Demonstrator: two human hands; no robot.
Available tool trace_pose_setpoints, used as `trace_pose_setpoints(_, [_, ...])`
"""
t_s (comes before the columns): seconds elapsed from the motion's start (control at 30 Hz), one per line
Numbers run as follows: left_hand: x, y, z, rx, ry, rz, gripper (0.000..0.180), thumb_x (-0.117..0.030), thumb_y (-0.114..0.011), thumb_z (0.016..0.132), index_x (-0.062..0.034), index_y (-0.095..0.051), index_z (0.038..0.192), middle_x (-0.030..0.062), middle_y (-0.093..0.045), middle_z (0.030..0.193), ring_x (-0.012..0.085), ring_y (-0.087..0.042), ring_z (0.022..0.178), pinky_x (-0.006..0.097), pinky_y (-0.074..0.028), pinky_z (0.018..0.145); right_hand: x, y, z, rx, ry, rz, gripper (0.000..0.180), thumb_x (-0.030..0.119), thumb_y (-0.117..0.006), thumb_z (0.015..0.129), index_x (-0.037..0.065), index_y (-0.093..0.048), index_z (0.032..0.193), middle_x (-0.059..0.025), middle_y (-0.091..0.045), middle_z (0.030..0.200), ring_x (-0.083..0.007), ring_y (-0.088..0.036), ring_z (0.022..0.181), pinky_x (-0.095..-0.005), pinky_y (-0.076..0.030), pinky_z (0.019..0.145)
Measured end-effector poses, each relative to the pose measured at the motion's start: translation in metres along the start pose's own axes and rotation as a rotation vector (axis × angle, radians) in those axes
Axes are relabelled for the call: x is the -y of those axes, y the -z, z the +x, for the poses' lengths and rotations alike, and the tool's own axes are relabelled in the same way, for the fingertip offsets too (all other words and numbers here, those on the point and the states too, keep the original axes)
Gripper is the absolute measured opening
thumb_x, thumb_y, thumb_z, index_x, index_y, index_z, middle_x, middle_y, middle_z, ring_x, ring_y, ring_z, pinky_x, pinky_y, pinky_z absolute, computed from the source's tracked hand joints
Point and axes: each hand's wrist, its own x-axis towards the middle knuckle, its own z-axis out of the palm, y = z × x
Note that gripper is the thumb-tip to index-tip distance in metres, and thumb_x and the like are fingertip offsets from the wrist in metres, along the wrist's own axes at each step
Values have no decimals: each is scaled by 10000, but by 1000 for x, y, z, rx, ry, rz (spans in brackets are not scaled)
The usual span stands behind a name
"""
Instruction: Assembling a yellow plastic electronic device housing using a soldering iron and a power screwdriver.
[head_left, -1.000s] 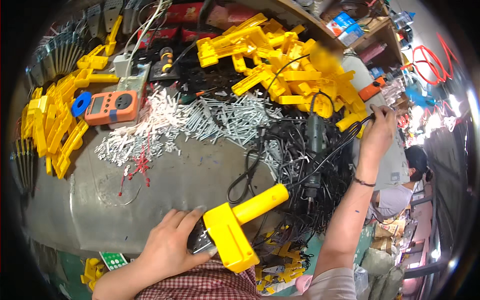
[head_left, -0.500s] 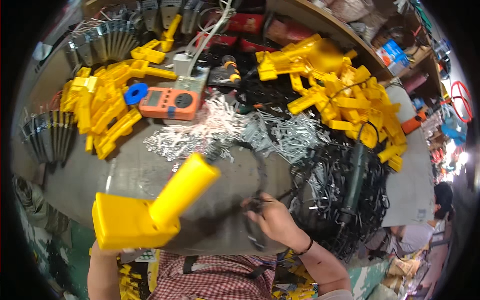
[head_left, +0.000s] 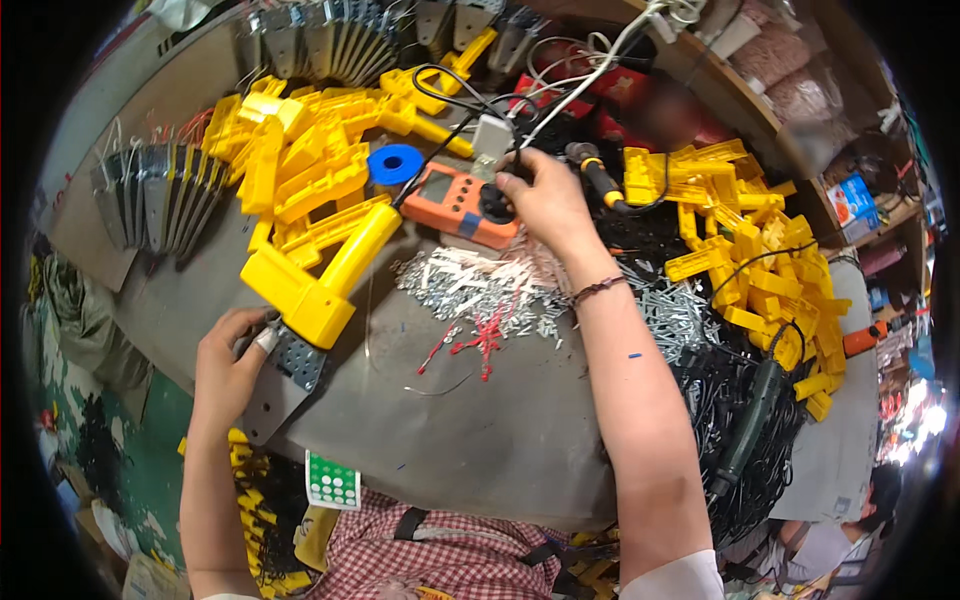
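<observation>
In my left hand, closed, is the metal plate end of a yellow-handled tool, lying tilted over the table. Its grey plate points toward me, the tubular grip away. From the grip's far end a black cord runs up and loops toward my right hand. That hand reaches far forward, fingers pinched on the cord beside a white plug adapter; the cord's very end is hidden. Just below its fingers lies an orange multimeter with a black dial.
Yellow plastic housings lie heaped at left and right. White-sleeved terminals, grey screws and red bits cover the middle. A blue spool, dark green soldering-iron-like tool, black cords and stacked metal plates surround the workspace.
My right hand has moved from the near table edge up to the adapter with the cord. The yellow tool has been lowered toward the table, and my left hand shows now. The view has shifted.
</observation>
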Motion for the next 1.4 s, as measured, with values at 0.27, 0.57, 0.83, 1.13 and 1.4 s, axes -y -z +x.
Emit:
trace_pose_setpoints(0.27, [1,9,-106,482,91,435,221,-126,-636,753,5,-615,929,122,-636,750,219,-621,701,339,-482,644,-5,8,-13,-177,136,-166,218,157,-593,812,-25,-590,931,-218,-609,942,-358,-581,918,-406,-447,804])
trace_pose_setpoints(0.57, [39,-46,-145,411,585,-815,277,-71,-675,775,3,-618,1036,46,-617,1038,98,-572,916,254,-447,826,75,-69,-218,487,262,-38,174,94,-636,723,55,-582,883,-85,-573,888,-268,-523,918,-367,-379,815])
trace_pose_setpoints(0.83, [28,-56,-139,195,122,-479,207,-76,-665,742,-35,-659,946,69,-623,930,147,-591,820,272,-455,735,93,-79,-236,415,340,30,175,100,-652,688,43,-566,830,-85,-527,848,-252,-486,870,-396,-335,806])
trace_pose_setpoints(1.13, [23,-50,-132,189,54,-285,205,-72,-668,725,-44,-661,928,101,-628,904,221,-616,811,297,-473,712,91,-80,-224,436,368,-1,142,60,-655,655,76,-583,778,-38,-554,806,-210,-518,836,-343,-341,790])
trace_pose_setpoints(1.4, [-7,2,-66,-108,-605,394,242,-164,-691,603,-42,-534,740,140,-526,1018,361,-486,959,444,-407,801,79,-87,-86,-91,452,60,91,89,-638,691,50,-572,740,-102,-545,781,-298,-497,830,-401,-370,709])
